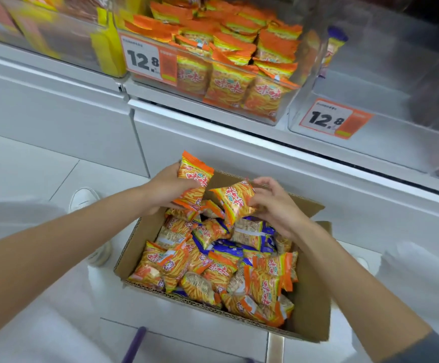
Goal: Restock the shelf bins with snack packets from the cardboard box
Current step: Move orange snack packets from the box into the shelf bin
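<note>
A white metal shelf unit [213, 132] was shown across the upper half of the view. On it stood a clear plastic bin [308, 56] packed almost full with orange packets of stick snacks, and to its right a second clear plastic bin [409, 142] that looked nearly bare. Below, on the pale floor [30, 158], an open brown corrugated cardboard box [310, 318] was set close to the shelf base. In it lay a loose heap of orange snack packets [262, 284] mixed with a few blue snack packets [228, 244]. Above the far end of the box, one orange packet [194, 179] was gripped upright by the left hand [166, 188], the fingers curled round its lower half. Another orange packet [235, 200] was pinched at one end between the thumb and fingertips of the right hand [276, 205]. Both were held just above the heap. The step in hand was judged to be the gathering of orange packets for the fuller bin. It would be done well if only orange packets were taken and the blue ones left for another bin. The crinkly wrappers should be held firmly but not crushed, and the packets laid face forward on the stack rather than dropped.
</note>
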`<state>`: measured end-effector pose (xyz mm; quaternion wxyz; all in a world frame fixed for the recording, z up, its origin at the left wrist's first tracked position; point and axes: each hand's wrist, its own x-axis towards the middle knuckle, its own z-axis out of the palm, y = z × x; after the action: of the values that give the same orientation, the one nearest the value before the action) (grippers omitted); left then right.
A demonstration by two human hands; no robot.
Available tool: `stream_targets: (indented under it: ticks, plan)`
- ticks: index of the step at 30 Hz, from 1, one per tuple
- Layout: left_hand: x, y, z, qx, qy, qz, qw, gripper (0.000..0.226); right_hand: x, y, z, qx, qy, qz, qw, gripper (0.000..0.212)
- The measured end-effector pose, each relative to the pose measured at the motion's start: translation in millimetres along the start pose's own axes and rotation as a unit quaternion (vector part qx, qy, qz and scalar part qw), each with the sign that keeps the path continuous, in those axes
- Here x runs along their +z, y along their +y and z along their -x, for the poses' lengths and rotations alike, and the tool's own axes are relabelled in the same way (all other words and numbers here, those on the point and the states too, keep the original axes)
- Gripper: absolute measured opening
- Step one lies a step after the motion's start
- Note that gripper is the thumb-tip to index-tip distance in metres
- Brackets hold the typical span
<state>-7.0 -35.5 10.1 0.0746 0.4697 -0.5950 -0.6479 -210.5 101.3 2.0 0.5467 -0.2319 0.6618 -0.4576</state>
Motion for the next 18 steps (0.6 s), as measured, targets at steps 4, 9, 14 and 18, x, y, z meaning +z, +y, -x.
stream_targets:
  ticks: [4,9,14,18]
  plan:
    - [22,4,0,-0.008,-0.020,0.008,1.000,0.034,-9,-6,9,-0.036,-0.011,-0.080,0.996,0.067]
    - [41,16,-2,0.016,-0.102,0.120,0.987,0.060,12,-12,6,-0.062,0.053,-0.080,0.993,0.048]
    - [48,24,-3,0.059,-0.080,0.118,0.988,0.050,34,-13,0,-0.142,0.055,0.091,0.984,0.046]
    - [36,27,-8,0.063,-0.047,0.122,0.989,0.046,30,-23,-12,-0.116,0.002,0.037,0.993,0.060]
